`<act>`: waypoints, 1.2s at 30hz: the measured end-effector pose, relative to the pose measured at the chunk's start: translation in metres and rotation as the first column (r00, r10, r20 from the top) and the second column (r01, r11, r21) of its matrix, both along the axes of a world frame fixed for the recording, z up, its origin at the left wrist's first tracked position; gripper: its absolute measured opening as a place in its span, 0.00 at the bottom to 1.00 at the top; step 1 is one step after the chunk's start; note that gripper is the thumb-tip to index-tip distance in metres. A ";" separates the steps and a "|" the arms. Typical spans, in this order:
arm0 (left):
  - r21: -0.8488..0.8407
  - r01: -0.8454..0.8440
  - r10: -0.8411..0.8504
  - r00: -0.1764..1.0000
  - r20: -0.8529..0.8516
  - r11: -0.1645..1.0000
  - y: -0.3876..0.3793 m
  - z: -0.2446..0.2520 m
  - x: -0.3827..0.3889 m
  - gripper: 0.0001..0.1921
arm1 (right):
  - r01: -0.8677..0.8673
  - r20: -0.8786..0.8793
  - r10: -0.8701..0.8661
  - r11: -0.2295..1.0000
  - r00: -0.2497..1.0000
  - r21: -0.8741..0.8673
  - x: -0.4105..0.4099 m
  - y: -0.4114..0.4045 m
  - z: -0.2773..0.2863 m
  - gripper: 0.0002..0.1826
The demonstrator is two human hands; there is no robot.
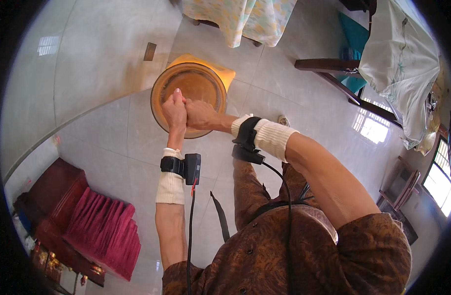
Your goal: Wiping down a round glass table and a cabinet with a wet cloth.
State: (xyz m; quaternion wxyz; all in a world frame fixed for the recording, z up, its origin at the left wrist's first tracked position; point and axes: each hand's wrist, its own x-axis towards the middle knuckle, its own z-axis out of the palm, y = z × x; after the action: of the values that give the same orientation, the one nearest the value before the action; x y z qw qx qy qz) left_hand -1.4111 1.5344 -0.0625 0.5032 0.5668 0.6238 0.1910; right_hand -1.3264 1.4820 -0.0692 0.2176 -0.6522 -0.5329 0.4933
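Observation:
My left hand (175, 112) is curled into a fist with its thumb on top. Pressed against it from the right is my right hand (200, 114), also closed. A bit of a small red thing (184, 100) shows between the two fists; the fingers hide the rest, so its kind and length cannot be told. Both hands are over a round amber-brown top (210, 83) with a dark rim. Under its far side a yellow stool-like base (227, 75) sticks out on the tiled floor. I cannot tell whether the fists touch the round top.
A pale wall (100, 48) runs along the left. Cloth-covered furniture (240, 18) stands ahead, and a dark wooden frame (326, 65) with a draped white sheet (398, 62) is at right. Lower left is a dark red cabinet (59, 188) with a magenta cloth (103, 228). Cables hang from my wrist devices.

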 end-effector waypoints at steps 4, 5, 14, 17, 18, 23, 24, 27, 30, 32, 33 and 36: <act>-0.023 -0.130 0.131 0.991 0.030 0.991 0.002 -0.009 -0.004 0.21 | -0.066 0.072 0.064 0.997 0.995 0.030 0.001 0.000 0.007 0.27; -0.055 -0.172 0.175 0.984 0.042 0.984 0.002 -0.011 -0.005 0.20 | -0.087 0.099 0.080 0.994 0.992 0.069 0.000 0.000 0.007 0.26; -0.435 -0.545 0.646 0.754 0.121 0.717 0.015 -0.049 -0.048 0.13 | -0.198 0.267 0.131 0.950 0.955 0.240 -0.035 0.001 -0.001 0.18; -0.505 -0.332 0.450 0.884 0.127 0.796 0.002 -0.023 -0.018 0.13 | -0.113 0.352 -0.015 0.933 0.936 0.341 -0.027 -0.016 -0.009 0.23; -0.493 -0.326 0.445 0.884 0.143 0.806 0.000 -0.011 -0.022 0.13 | -0.084 0.329 0.020 0.980 0.944 0.181 -0.022 -0.017 0.008 0.25; -0.442 -0.040 0.187 0.937 0.296 0.896 -0.049 0.058 -0.007 0.22 | 0.030 0.149 -0.041 0.997 0.988 0.073 0.013 -0.051 0.047 0.40; -0.438 -0.037 0.168 0.950 0.264 0.898 -0.062 0.082 0.000 0.23 | 0.037 0.129 -0.047 0.996 0.990 0.078 0.022 -0.062 0.053 0.43; -0.443 0.100 0.099 0.909 0.404 0.891 -0.103 0.102 -0.004 0.19 | 0.071 -0.027 -0.071 0.997 0.997 0.008 0.053 -0.102 0.106 0.42; -0.456 0.161 0.128 0.832 0.539 0.875 -0.149 0.109 0.021 0.13 | 0.090 -0.193 -0.061 0.985 0.979 0.145 0.087 -0.159 0.123 0.39; -0.416 0.292 0.052 0.764 0.643 0.861 -0.186 0.116 0.052 0.14 | 0.135 -0.217 -0.114 0.988 0.969 0.081 0.120 -0.210 0.139 0.38; -0.396 0.369 0.003 0.728 0.685 0.841 -0.206 0.128 0.072 0.14 | 0.183 -0.187 -0.157 0.974 0.970 0.135 0.137 -0.239 0.144 0.36; -0.354 0.529 -0.135 0.679 0.721 0.771 -0.267 0.175 0.124 0.16 | 0.334 -0.312 -0.313 0.943 0.897 0.015 0.194 -0.327 0.198 0.32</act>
State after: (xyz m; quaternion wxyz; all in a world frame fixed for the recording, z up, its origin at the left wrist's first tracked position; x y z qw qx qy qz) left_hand -1.2868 1.2678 0.1126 0.8537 0.4053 0.3126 0.0960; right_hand -1.1320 1.1548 0.1289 0.3982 -0.6396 -0.3936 0.5267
